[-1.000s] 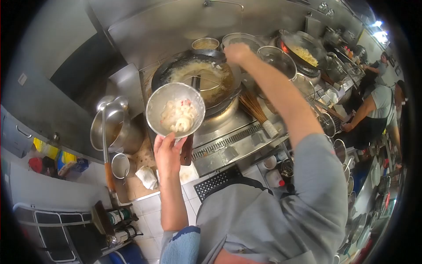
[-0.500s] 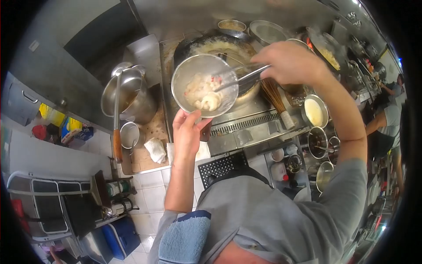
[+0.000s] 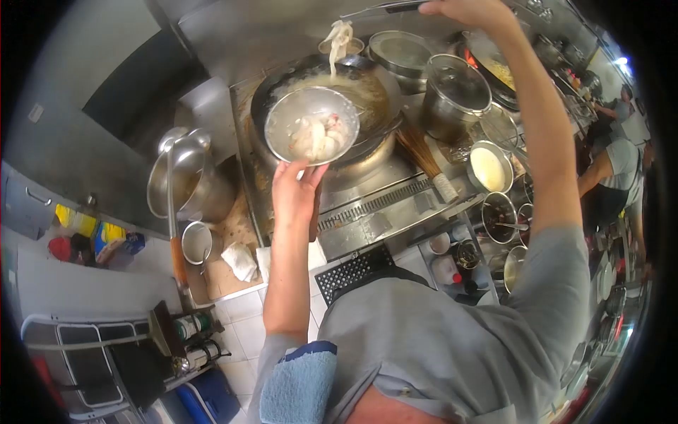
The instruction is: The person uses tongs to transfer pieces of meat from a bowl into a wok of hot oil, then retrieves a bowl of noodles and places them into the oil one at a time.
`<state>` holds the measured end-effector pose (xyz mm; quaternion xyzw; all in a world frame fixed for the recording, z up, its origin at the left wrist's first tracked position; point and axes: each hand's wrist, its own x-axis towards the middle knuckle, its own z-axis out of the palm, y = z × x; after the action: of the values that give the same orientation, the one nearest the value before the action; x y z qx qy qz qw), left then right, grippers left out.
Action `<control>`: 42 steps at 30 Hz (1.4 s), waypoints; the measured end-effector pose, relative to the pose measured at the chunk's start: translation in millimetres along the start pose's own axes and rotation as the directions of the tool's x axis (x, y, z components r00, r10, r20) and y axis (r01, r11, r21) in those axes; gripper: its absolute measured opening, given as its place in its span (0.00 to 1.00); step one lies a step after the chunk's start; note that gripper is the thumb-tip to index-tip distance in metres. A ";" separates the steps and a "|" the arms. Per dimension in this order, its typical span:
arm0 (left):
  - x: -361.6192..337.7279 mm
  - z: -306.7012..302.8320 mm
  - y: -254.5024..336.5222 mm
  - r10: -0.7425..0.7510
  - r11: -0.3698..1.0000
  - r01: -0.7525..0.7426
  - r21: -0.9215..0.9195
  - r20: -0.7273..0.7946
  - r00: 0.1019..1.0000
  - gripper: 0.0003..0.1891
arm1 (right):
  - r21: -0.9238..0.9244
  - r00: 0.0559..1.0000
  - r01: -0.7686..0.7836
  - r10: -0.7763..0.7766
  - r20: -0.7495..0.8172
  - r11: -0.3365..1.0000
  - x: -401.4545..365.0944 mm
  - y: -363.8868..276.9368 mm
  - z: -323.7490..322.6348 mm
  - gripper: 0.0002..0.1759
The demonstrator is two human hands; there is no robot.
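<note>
My left hand point(image 3: 295, 191) grips a metal mixing bowl point(image 3: 282, 116) by its near rim, tilted over the front of a large wok point(image 3: 265, 106). Pale, wet pieces point(image 3: 321, 138) with some red bits lie in the bowl; their exact kind is hard to tell. Up at the top edge, my right hand point(image 3: 470, 10) is closed on metal tongs point(image 3: 385, 8). From their tips hangs a limp, batter-coated strip point(image 3: 339, 46) above the wok's far side. Foamy oil point(image 3: 367, 95) shows in the wok.
A bamboo brush point(image 3: 420, 152) rests right of the wok, near a tall pot point(image 3: 455, 92) and a bowl of pale yellow liquid point(image 3: 487, 169). At left stand a large steel pot point(image 3: 191, 173) and a long-handled ladle point(image 3: 171, 205). Other people point(image 3: 614, 169) work at far right.
My right hand has moved up and away from the bowl, lifting a coated strip out with the tongs. The bowl sits slightly lower left in view; the whole view has shifted.
</note>
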<state>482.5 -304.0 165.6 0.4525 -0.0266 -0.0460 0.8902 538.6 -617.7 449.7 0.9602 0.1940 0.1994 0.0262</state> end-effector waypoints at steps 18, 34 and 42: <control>-48.8 -31.2 39.6 0.028 0.993 -0.047 -0.111 -0.169 0.985 0.18 | 0.153 0.981 -0.190 0.192 -0.002 0.970 12.3 9.3 91.5 0.22; -23.9 6.0 17.7 -0.046 0.994 0.037 -0.100 -0.080 0.996 0.09 | 0.037 0.964 0.013 -0.023 0.264 0.999 -18.7 -85.6 20.0 0.16; -5.8 13.2 19.7 -0.070 0.993 0.062 -0.100 -0.078 0.995 0.10 | -0.013 0.880 0.174 -0.149 0.451 0.985 -5.9 -119.8 45.1 0.15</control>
<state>476.7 -302.4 189.3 0.4106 0.0267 -0.0581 0.9096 508.0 -508.1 390.8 0.9597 0.2565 -0.0252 0.1123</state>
